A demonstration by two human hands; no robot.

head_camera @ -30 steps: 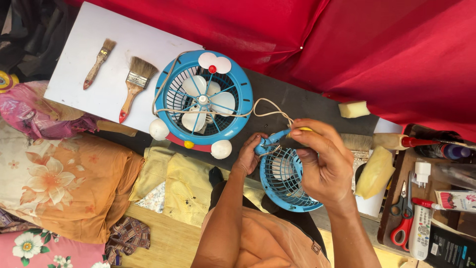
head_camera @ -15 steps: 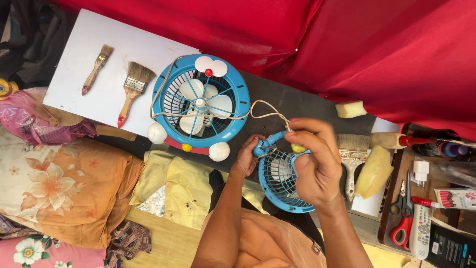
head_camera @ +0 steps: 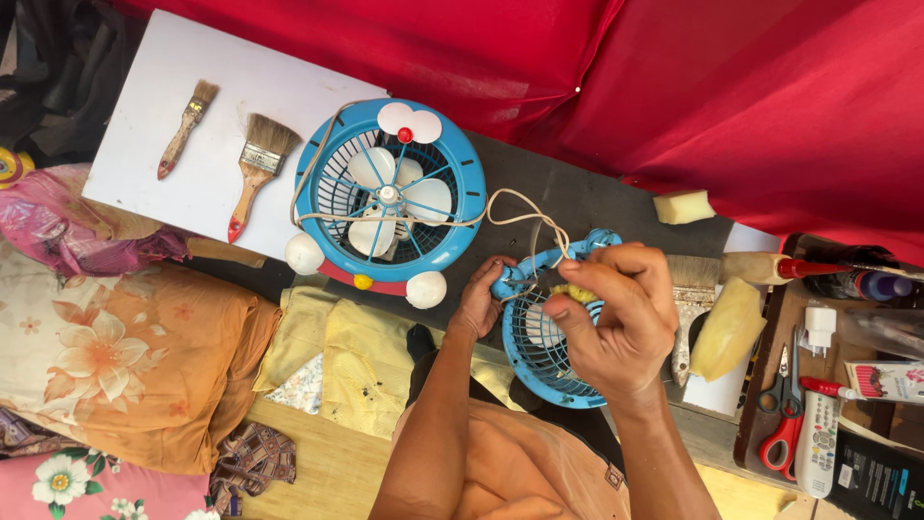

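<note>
The right hand (head_camera: 616, 323) has its fingertips pinched shut on a small yellow sponge piece (head_camera: 575, 292), pressing it against the rim of the blue fan grille (head_camera: 549, 337). The left hand (head_camera: 481, 299) curls around the grille's left edge, holding it over the lap. Just beyond lies the blue fan body (head_camera: 390, 193) with white blades and a cord. Two paintbrushes (head_camera: 252, 169) rest on the white board (head_camera: 144, 116). At the right, a white box with a red label (head_camera: 885, 380) sits by red-handled scissors (head_camera: 778, 424) and what may be a remote (head_camera: 816, 445).
</note>
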